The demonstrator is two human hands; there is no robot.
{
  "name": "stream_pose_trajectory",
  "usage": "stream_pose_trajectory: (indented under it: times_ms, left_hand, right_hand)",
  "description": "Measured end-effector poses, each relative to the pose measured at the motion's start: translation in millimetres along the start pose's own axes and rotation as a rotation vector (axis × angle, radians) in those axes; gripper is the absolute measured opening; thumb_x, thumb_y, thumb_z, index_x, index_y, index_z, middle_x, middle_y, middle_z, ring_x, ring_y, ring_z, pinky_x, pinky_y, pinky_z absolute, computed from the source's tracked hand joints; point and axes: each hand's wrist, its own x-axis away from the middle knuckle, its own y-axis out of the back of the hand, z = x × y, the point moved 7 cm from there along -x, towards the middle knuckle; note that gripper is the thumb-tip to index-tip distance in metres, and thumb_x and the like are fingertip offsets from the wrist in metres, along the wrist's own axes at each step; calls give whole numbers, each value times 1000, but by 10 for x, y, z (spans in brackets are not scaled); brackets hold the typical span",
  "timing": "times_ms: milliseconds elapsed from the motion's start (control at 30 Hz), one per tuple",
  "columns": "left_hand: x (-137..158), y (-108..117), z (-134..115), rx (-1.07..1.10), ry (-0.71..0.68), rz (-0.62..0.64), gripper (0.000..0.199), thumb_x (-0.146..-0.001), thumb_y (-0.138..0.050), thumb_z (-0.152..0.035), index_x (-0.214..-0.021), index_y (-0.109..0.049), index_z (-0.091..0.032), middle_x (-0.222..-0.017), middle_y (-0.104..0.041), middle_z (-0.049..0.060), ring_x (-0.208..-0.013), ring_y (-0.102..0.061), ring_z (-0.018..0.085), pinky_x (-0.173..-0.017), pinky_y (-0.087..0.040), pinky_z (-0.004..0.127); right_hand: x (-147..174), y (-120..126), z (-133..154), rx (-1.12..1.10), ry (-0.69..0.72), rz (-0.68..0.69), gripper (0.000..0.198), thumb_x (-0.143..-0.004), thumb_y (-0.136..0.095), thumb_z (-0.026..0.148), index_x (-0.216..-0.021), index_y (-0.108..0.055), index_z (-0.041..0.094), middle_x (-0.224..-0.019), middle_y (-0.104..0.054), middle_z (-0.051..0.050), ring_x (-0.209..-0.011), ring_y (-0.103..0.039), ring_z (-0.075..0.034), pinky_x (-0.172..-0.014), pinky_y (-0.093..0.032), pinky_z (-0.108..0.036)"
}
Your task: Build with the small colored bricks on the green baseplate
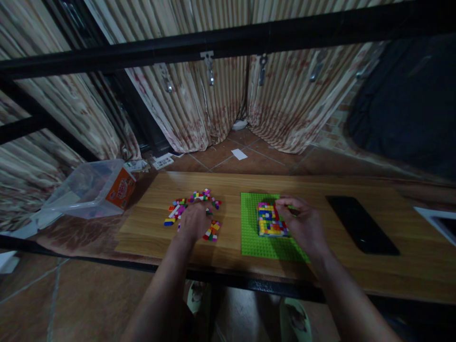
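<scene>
A block built of many-coloured toy bricks sits on a green studded baseplate. Over the block's far right corner is my right hand, thumb and fingertips pinched together; whatever is between them is too small to make out. My left hand reaches down into a spread of loose toy bricks on the left half of the table. Its back faces me and its fingers are mostly hidden, so I cannot tell if it grips a brick.
On the wooden table, a black phone-like slab lies to the right. A clear plastic box with an orange label stands beyond the table's left end. A dark metal bar crosses above, before striped curtains.
</scene>
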Motion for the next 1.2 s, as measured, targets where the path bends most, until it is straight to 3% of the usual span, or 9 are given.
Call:
stream_pose_trajectory:
  times_ms: [167, 267, 400, 533, 633, 833, 1200]
  left_hand:
    - [-19, -18, -16, 20, -4, 2, 23, -74, -57, -16, -92, -72, -20, -102, -69, 9, -90, -65, 24, -85, -49, 34]
    - [-43, 16, -51, 187, -70, -63, 19, -75, -58, -16, -88, -71, -20, -103, -68, 8, -92, -64, 23, -88, -48, 35]
    - [-42, 1, -167, 751, -51, -32, 17, -76, -62, -22, -90, -70, -16, -90, -70, 6, -84, -64, 19, -81, -50, 32]
    - [48, -127, -458, 1450, 72, 178, 24, -73, -70, -25, -95, -70, -14, -84, -69, 4, -75, -63, 13, -73, -51, 26]
    - [133, -196, -705, 1740, 113, 334, 26, -70, -75, -22, -95, -71, -14, -88, -70, 5, -78, -65, 11, -76, -51, 23]
    - [181, -288, -926, 1857, 125, 401, 25, -71, -75, -19, -95, -73, -13, -88, -73, 6, -79, -67, 12, -80, -52, 24]
    - [161, -345, -1020, 1827, 102, 290, 24, -69, -77, -23, -91, -73, -14, -81, -72, 4, -70, -65, 10, -71, -52, 23]
  right_hand:
    - [-3, 50, -35, -67, -8, -53, 19, -77, -64, 38, -82, -71, 22, -102, -67, -7, -98, -62, -24, -87, -49, -41]
    - [-1, 84, 0, -87, -4, -88, 18, -77, -64, 37, -80, -71, 21, -98, -68, -7, -95, -62, -23, -83, -50, -39]
    - [15, 84, 120, -124, 8, -109, 15, -79, -62, 34, -81, -71, 21, -93, -68, -6, -90, -63, -21, -81, -50, -36]
    - [55, -35, 260, -167, 8, -16, 16, -80, -61, 34, -86, -71, 22, -91, -69, -4, -83, -63, -18, -76, -49, -32]
    - [99, -157, 358, -194, 13, 101, 18, -81, -62, 34, -90, -71, 22, -90, -70, -4, -80, -64, -17, -74, -50, -31]
    - [161, -265, 464, -225, 29, 223, 17, -82, -61, 33, -93, -70, 23, -91, -71, -2, -82, -65, -16, -76, -50, -30]
    - [151, -286, 388, -271, -10, 244, 19, -81, -62, 36, -87, -72, 21, -84, -73, -3, -76, -66, -17, -71, -52, -30]
